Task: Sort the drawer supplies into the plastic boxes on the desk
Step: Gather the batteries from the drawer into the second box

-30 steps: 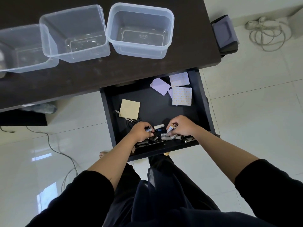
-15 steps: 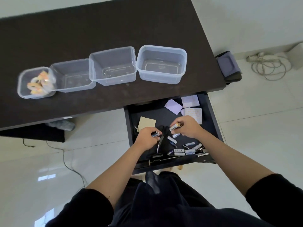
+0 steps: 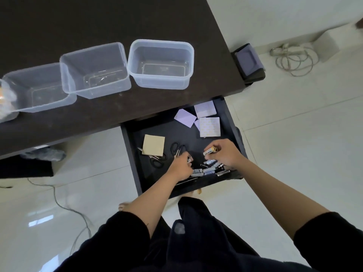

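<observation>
Two batteries are held above the open drawer (image 3: 229, 118) at centre right of the frame: the right hand (image 3: 225, 154) pinches a white-and-gold battery (image 3: 210, 151) between thumb and fingers, and the left hand (image 3: 179, 166) curls round a second battery (image 3: 189, 159), only its end showing. Loose batteries (image 3: 206, 170) lie between and just below the hands, near the drawer's front wall. To the left sit black-handled scissors (image 3: 177, 150) and a tan notepad (image 3: 153, 144); pale purple note pads (image 3: 205, 119) occupy the drawer's far right corner. On the dark desk (image 3: 98, 22), upper left, three clear plastic boxes (image 3: 161, 64) stand in a row, touching. A fourth container (image 3: 5, 103), blurred, is cut by the left edge. A coiled cable (image 3: 290, 59) lies on the floor, upper right.
</observation>
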Demonstrator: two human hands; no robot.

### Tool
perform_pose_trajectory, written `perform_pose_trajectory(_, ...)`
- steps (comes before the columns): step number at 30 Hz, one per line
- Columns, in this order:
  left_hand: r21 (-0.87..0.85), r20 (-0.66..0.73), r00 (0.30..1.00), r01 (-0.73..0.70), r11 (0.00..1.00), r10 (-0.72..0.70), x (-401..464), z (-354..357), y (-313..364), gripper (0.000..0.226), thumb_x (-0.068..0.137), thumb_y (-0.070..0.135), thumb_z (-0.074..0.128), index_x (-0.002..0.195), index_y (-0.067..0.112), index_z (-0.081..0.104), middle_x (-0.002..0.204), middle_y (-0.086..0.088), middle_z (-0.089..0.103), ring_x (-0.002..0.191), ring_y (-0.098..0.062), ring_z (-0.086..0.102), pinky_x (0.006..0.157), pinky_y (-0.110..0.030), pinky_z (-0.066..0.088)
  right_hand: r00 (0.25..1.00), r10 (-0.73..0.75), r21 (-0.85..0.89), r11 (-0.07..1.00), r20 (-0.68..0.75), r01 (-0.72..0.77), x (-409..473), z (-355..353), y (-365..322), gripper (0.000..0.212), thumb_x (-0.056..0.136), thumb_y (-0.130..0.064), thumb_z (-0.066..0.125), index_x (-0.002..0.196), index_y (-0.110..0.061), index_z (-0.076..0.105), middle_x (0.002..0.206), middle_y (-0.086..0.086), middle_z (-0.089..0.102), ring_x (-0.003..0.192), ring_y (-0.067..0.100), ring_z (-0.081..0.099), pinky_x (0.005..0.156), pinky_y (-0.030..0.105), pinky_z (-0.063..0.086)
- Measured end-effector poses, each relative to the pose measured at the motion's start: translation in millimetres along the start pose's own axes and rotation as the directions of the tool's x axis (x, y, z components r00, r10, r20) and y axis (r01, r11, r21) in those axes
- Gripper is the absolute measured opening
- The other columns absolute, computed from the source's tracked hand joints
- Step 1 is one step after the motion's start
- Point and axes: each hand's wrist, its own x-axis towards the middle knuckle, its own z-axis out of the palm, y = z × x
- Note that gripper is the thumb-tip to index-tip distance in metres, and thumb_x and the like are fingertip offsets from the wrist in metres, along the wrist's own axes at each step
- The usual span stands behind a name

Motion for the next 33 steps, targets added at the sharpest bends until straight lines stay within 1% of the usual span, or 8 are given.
perform_pose_trajectory(3, 0.104, -0.010, 1.000, -0.005, 0.995, 0.006, 12.1, 0.1, -4.5, 0.031, 0.086, 0.008, 0.051, 0.117, 0.012, 0.051, 0.117, -0.015, 0.058, 0.110, -0.031, 0.054, 0.091, -0.032, 0.043, 1.000, 0.020, -0.019, 1.000, -0.005, -0.020, 1.7, -5.0, 6.0, 0.019, 0.069, -0.014, 0.081, 0.084, -0.024, 0.074, 0.085, -0.004, 0.072, 0.078, 0.008, 0.065, 0.065, 0.013, 0.045)
perform_pose_trajectory(6, 0.209, 0.000, 1.000, -0.025, 0.978, 0.026, 22.7, -6.1, -17.1, 0.045, 0.080, 0.004, 0.059, 0.123, 0.015, 0.055, 0.124, -0.015, 0.056, 0.116, -0.031, 0.053, 0.096, -0.031, 0.043, 1.000, 0.022, -0.012, 1.000, 0.002, -0.022, 6.5, -4.9, 6.3, 0.020, 0.068, -0.014, 0.081, 0.082, -0.026, 0.073, 0.083, -0.009, 0.071, 0.077, 0.005, 0.064, 0.067, 0.014, 0.045)
perform_pose_trajectory(10, 0.225, -0.087, 0.996, 0.010, 0.974, 0.010, 26.5, -12.2, -28.6, 0.024, 0.080, 0.003, 0.059, 0.099, 0.013, 0.067, 0.107, -0.013, 0.066, 0.100, -0.031, 0.062, 0.083, -0.032, 0.050, 1.000, 0.009, 0.007, 1.000, 0.024, -0.009, 14.1, 0.5, 4.1, 0.019, 0.067, -0.012, 0.081, 0.079, -0.025, 0.074, 0.081, -0.010, 0.072, 0.078, 0.006, 0.066, 0.071, 0.020, 0.050)
perform_pose_trajectory(12, 0.220, -0.090, 0.996, 0.011, 0.975, 0.009, 26.0, -12.7, -31.9, 0.020, 0.082, 0.006, 0.060, 0.101, 0.012, 0.068, 0.109, -0.013, 0.065, 0.100, -0.031, 0.061, 0.083, -0.032, 0.049, 0.999, 0.004, 0.013, 1.000, 0.035, -0.004, 18.1, 2.4, 0.8, 0.019, 0.067, -0.012, 0.081, 0.081, -0.024, 0.074, 0.083, -0.009, 0.072, 0.080, 0.007, 0.066, 0.073, 0.022, 0.051)
perform_pose_trajectory(17, 0.126, -0.148, 0.989, -0.010, 0.992, 0.029, 14.0, -30.6, -31.1, 0.017, 0.084, 0.010, 0.062, 0.101, 0.012, 0.066, 0.103, -0.014, 0.062, 0.093, -0.029, 0.059, 0.077, -0.029, 0.043, 0.996, -0.032, 0.011, 0.999, 0.080, 0.031, 31.2, 5.9, -28.8, 0.018, 0.072, -0.011, 0.081, 0.084, -0.021, 0.072, 0.073, -0.013, 0.064, 0.059, -0.001, 0.058, 0.057, 0.012, 0.041)
perform_pose_trajectory(20, 0.045, -0.237, 0.970, -0.051, 0.998, 0.060, -3.3, -58.0, -34.6, 0.015, 0.086, 0.010, 0.062, 0.100, 0.012, 0.066, 0.098, -0.011, 0.060, 0.078, -0.021, 0.053, 0.069, -0.024, 0.037, 0.988, -0.108, 0.010, 0.994, 0.106, 0.107, 39.2, 11.8, -64.5, 0.019, 0.072, -0.010, 0.081, 0.082, -0.022, 0.071, 0.071, -0.012, 0.063, 0.051, -0.007, 0.056, 0.053, 0.010, 0.042)
perform_pose_trajectory(25, -0.052, -0.402, 0.914, -0.077, 0.996, 0.050, -42.2, -125.7, -67.4, 0.014, 0.089, 0.013, 0.059, 0.103, 0.014, 0.062, 0.097, 0.001, 0.055, 0.076, -0.012, 0.054, 0.063, -0.010, 0.035, 0.958, -0.249, 0.040, 0.969, 0.142, 0.246, 43.5, 46.5, -146.6, 0.017, 0.072, -0.010, 0.081, 0.085, -0.018, 0.072, 0.073, -0.012, 0.064, 0.056, -0.006, 0.057, 0.053, 0.010, 0.044)
perform_pose_trajectory(33, -0.026, -0.635, 0.764, -0.172, 0.985, 0.117, -115.5, -278.8, -153.8, 0.011, 0.092, 0.008, 0.053, 0.099, 0.008, 0.062, 0.095, -0.003, 0.050, 0.073, -0.001, 0.047, 0.069, -0.010, 0.032, 0.894, -0.433, 0.137, 0.898, 0.117, 0.417, 42.6, 153.8, -303.4, 0.017, 0.069, -0.011, 0.083, 0.082, -0.018, 0.074, 0.074, -0.001, 0.071, 0.063, 0.014, 0.063, 0.056, 0.028, 0.054)
